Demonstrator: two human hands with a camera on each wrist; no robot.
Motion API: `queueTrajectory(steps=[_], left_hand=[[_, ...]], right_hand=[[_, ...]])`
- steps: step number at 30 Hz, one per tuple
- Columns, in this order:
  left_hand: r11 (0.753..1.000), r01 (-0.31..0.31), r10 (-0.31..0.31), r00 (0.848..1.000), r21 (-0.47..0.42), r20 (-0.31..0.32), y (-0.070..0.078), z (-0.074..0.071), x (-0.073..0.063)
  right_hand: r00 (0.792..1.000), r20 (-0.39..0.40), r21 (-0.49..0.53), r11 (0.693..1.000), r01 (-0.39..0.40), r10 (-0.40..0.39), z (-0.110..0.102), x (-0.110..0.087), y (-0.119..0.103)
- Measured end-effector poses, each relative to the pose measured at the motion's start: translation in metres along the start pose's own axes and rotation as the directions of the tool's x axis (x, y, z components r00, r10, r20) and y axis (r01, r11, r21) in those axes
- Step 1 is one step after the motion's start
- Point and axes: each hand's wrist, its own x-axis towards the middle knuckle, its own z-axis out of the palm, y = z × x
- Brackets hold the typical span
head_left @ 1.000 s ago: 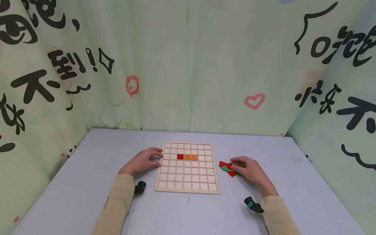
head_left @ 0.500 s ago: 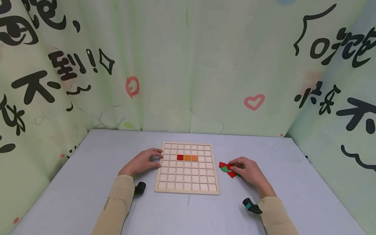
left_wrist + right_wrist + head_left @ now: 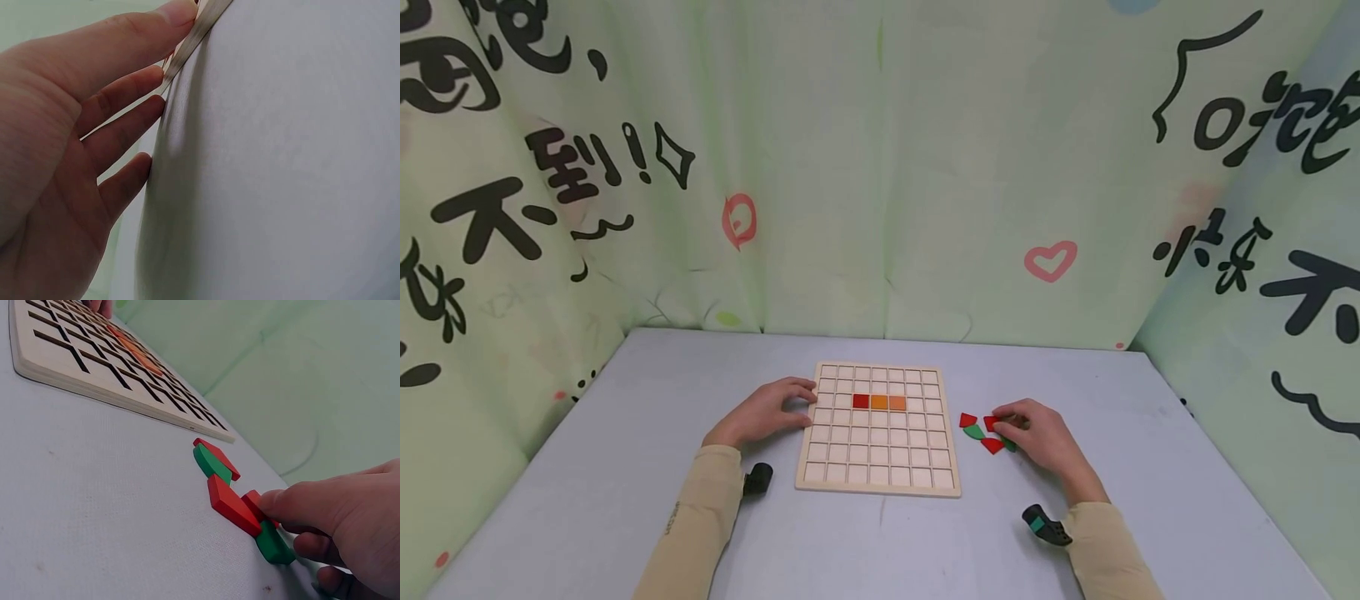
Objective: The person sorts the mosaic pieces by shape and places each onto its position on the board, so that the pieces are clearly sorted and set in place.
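Note:
A square wooden grid board (image 3: 880, 490) lies on the table, with one red square tile (image 3: 861, 402) and two orange square tiles (image 3: 879, 402) in a row of its cells. At the board's left edge my left hand (image 3: 767, 410) rests its thumb and fingertips, fingers fairly straight. To the right of the board is a small cluster of red and green wooden pieces. My right hand (image 3: 1037, 433) pinches a red piece (image 3: 252, 501) in that cluster, its far side hidden by thumb and fingers. Beside it lie another red piece (image 3: 231, 506) and a green piece (image 3: 273, 545).
Closer to the board lie one more red piece (image 3: 967, 420) and a curved green piece (image 3: 974, 432). A white-covered table (image 3: 887, 550) runs back to a printed curtain (image 3: 880, 208). Black wrist devices (image 3: 757, 479) are strapped at both sleeves.
The right hand first shifts slightly left, then right, carrying the red piece a little away from the curved green one. The left hand and the board stay put.

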Motion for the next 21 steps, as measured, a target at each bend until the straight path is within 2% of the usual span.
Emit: queueTrajectory(steps=[10,21], left_hand=[[1.000,0.005,-0.005,1.000,0.017,0.005,-0.0015,-0.0005,0.0006],[1.000,0.004,-0.004,1.000,0.010,0.001,-0.0010,0.0006,0.0015]], right_hand=[[0.997,0.002,-0.016,0.997,0.078,-0.078,0.0008,0.0018,0.0020],[0.997,0.020,-0.025,0.997,0.079,-0.078,0.0015,0.0017,-0.0012]])
